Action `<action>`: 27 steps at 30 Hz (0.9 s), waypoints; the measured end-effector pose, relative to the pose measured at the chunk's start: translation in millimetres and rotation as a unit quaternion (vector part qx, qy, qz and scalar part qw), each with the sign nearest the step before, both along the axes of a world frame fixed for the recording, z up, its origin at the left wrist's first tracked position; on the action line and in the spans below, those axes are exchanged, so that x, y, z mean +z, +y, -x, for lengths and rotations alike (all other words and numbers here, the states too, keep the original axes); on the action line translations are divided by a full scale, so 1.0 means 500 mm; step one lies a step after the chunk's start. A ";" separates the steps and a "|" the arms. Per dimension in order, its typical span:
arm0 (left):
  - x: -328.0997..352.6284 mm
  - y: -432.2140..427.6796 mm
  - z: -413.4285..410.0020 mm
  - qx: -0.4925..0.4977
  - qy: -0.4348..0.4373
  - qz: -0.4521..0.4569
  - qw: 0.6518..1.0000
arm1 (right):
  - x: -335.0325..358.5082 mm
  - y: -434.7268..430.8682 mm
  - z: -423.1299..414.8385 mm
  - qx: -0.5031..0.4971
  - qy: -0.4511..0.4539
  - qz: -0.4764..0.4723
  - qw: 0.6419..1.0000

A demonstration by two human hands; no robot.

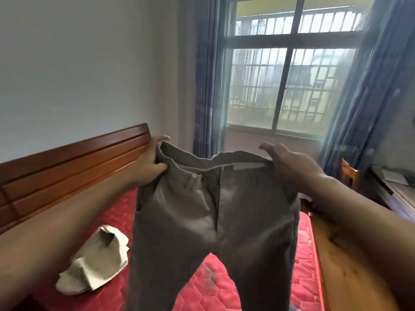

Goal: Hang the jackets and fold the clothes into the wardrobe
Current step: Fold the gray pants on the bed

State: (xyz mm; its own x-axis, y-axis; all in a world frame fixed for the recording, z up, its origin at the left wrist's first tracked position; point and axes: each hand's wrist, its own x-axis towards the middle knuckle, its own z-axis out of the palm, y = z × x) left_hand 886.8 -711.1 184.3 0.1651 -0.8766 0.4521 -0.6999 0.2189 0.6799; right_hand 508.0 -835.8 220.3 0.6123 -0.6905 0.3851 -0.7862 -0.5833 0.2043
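Both hands, left hand (149,161) and right hand (289,163), grip the grey trousers (213,221) by the waistband; best to match the legs before folding over the bed (303,254).

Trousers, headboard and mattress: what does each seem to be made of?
Trousers: grey woven cloth, matte, likely cotton blend; it drapes and creases softly. Headboard: wood with a glossy reddish-brown varnish; grain and highlights show. Mattress: red quilted fabric with a slight sheen, stitched in hexagons; the filling cannot be told.
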 end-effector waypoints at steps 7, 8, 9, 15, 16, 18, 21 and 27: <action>0.032 -0.015 -0.153 -0.064 -0.319 0.174 0.929 | 0.033 0.020 -0.088 -0.037 0.138 -0.015 0.990; 0.039 -0.021 -0.177 -0.070 -0.348 0.183 0.917 | 0.039 0.011 -0.103 -0.039 0.131 -0.009 0.991; 0.048 -0.022 -0.202 -0.073 -0.373 0.186 0.906 | 0.029 -0.005 -0.118 0.027 0.145 0.060 0.987; 0.062 -0.030 -0.327 -0.054 -0.531 0.167 0.829 | 0.020 -0.033 -0.177 0.077 0.259 0.147 0.951; 0.062 -0.035 -0.336 -0.058 -0.531 0.164 0.829 | 0.018 -0.031 -0.192 0.056 0.240 0.134 0.960; 0.063 -0.046 -0.348 -0.063 -0.514 0.151 0.842 | 0.020 -0.024 -0.219 0.021 0.190 0.091 0.977; 0.067 -0.060 -0.359 -0.079 -0.493 0.112 0.859 | 0.021 -0.032 -0.247 -0.010 0.164 0.038 0.986; 0.092 -0.087 -0.373 -0.089 -0.496 0.019 0.864 | 0.029 -0.024 -0.275 -0.024 0.125 0.009 0.992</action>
